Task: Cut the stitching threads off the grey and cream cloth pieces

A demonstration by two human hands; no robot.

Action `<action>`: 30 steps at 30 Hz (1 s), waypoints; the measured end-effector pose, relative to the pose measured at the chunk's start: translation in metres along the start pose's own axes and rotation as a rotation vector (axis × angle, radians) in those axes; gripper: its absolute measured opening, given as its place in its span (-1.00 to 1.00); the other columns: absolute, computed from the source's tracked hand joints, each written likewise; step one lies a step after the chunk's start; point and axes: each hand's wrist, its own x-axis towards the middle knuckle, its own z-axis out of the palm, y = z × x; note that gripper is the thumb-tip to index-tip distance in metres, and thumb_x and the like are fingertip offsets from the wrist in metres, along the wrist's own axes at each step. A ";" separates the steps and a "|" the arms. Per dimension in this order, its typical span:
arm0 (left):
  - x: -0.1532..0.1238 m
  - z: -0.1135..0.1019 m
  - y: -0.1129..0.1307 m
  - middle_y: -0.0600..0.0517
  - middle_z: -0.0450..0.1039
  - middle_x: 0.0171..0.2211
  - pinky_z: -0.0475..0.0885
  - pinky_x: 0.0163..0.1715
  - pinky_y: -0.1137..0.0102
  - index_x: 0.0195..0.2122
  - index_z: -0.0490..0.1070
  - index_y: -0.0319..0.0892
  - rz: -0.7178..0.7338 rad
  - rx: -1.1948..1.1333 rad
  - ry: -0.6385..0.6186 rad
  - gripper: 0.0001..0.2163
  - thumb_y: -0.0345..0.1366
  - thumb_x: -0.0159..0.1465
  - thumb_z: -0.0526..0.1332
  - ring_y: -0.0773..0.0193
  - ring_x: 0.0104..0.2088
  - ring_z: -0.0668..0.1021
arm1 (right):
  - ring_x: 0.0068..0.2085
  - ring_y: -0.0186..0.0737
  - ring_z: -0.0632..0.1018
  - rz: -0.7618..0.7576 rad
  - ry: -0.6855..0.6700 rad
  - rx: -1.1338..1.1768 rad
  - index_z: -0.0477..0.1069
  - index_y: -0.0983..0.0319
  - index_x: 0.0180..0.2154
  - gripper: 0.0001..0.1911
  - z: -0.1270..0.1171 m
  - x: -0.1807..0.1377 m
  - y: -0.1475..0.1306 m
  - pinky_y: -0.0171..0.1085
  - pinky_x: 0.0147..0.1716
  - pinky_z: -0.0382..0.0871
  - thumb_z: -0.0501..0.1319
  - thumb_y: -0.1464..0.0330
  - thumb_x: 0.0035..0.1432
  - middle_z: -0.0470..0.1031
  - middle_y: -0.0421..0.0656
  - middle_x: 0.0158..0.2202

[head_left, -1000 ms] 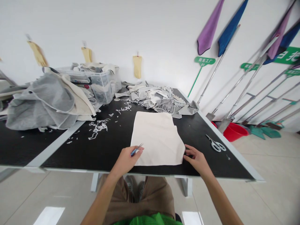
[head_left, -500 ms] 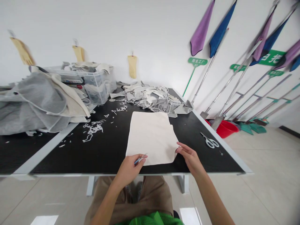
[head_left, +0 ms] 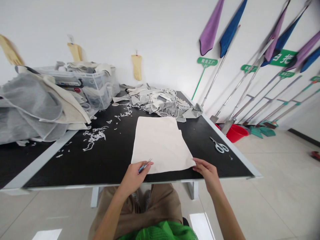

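Note:
A cream-white piece of cloth [head_left: 161, 143] lies spread on the black table in front of me, with a small step in its right edge. My left hand [head_left: 133, 176] rests at its near left corner, closed around a small blue-handled tool with thin metal points, which looks like thread snips [head_left: 144, 165]. Whether those fingers also grip the cloth I cannot tell. At the near right corner, my right hand [head_left: 208, 172] pinches the fabric between thumb and fingers. White-handled scissors [head_left: 220, 146] lie on the table to the right of the cloth.
Behind the cloth is a heap of grey and white fabric pieces [head_left: 160, 101]. Thread scraps [head_left: 95, 136] lie to the left. Farther left stand a clear plastic box [head_left: 100, 86] and a large grey fabric pile [head_left: 37, 103]. A red bucket [head_left: 236, 133] stands on the floor at right.
My right hand has drawn the near right corner outward to the right, and the turned-up corner now lies flatter. The snips in my left hand point more upward. The view has shifted slightly.

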 end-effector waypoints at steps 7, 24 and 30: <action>-0.001 0.000 -0.003 0.03 0.63 -0.12 0.44 0.02 0.29 -0.13 0.59 -0.11 -0.004 -0.001 0.008 -0.69 -0.09 0.31 0.14 0.09 -0.05 0.60 | -0.30 -0.12 0.63 0.021 0.046 0.035 0.61 0.28 -0.26 -0.59 -0.008 -0.007 0.006 -0.19 -0.19 0.58 0.45 0.17 -0.15 0.62 -0.05 -0.34; -0.015 -0.005 -0.005 0.08 0.62 -0.13 0.42 0.04 0.29 -0.12 0.60 0.09 -0.044 -0.069 0.060 -0.72 -0.04 0.32 0.12 0.10 -0.06 0.57 | -0.31 0.08 0.65 0.004 0.133 -0.183 0.57 0.19 -0.33 -0.51 -0.009 -0.004 0.012 -0.11 -0.25 0.60 0.47 0.10 -0.38 0.63 -0.05 -0.38; -0.019 -0.008 -0.017 0.05 0.58 -0.10 0.38 0.05 0.23 -0.07 0.57 0.13 -0.140 -0.022 0.128 -0.66 0.05 0.30 0.10 0.04 -0.03 0.52 | -0.33 0.10 0.65 0.019 0.185 -0.212 0.55 0.15 -0.36 -0.51 -0.015 -0.001 0.020 -0.11 -0.30 0.61 0.45 0.07 -0.41 0.64 -0.04 -0.37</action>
